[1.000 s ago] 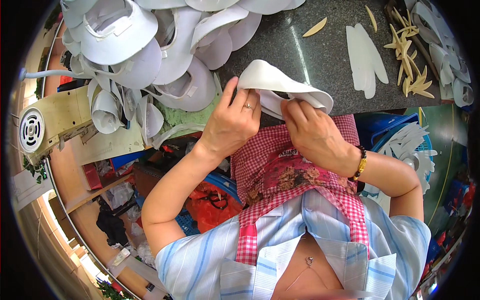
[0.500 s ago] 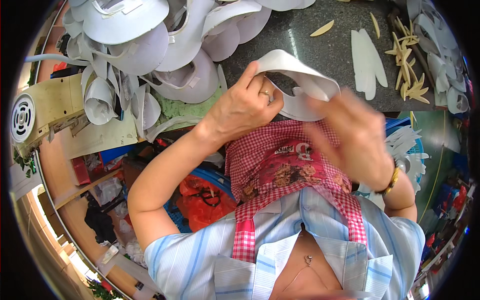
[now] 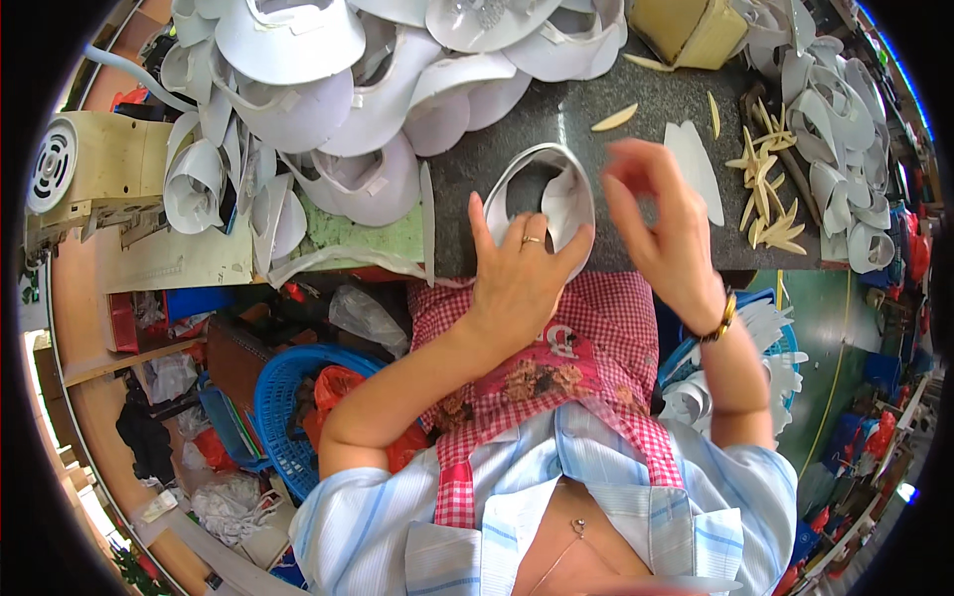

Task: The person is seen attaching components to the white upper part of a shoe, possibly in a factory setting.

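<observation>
A white curved piece shaped like a sun visor (image 3: pixel 569 199) stands on the dark speckled tabletop, its ring-like opening facing up. My left hand (image 3: pixel 527 263) grips it at the near side, with some fingers inside the opening and the thumb against its right wall. To the right of it, my right hand (image 3: pixel 671 233) is raised above the table edge, slightly blurred. Its bent fingers are apart from the thumb, and nothing shows between them. Long white strips (image 3: pixel 696 164) lie just beyond the right hand.
Many white visors (image 3: pixel 288 45) are heaped at the back left. Pale yellow crescent pieces (image 3: pixel 767 189) lie at the right, near another white pile (image 3: pixel 845 129). A yellowish block (image 3: pixel 686 35) stands at the back. A machine (image 3: pixel 99 159) is at far left; a blue basket (image 3: pixel 273 407) sits below.
The visor has come down from the air to the tabletop, turned in my left hand. My right hand has left it and moved away to the right. The view has shifted.
</observation>
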